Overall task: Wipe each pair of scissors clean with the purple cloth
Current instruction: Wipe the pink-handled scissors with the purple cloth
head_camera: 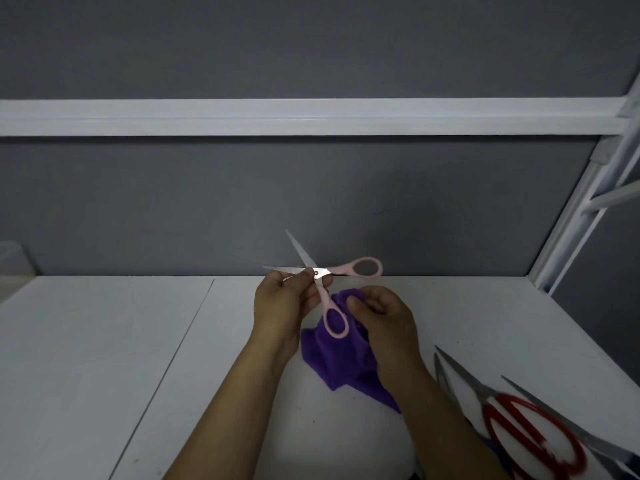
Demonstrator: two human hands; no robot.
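My left hand (282, 299) pinches a pair of pink-handled scissors (356, 268) at the pivot and holds them up over the white table, blades spread and pointing up and left. One pink loop sticks out to the right, the other hangs down in front of the purple cloth (343, 362). My right hand (384, 320) grips the bunched purple cloth just right of the lower loop; the rest of the cloth drapes down below my hands. Red-handled scissors (526, 434) lie on the table at the lower right.
A further long steel blade (561, 420) lies beside the red-handled scissors near the right edge. The white table (104, 341) has a seam down its left part. A grey wall with a white rail stands behind, and a white frame post (571, 216) rises on the right.
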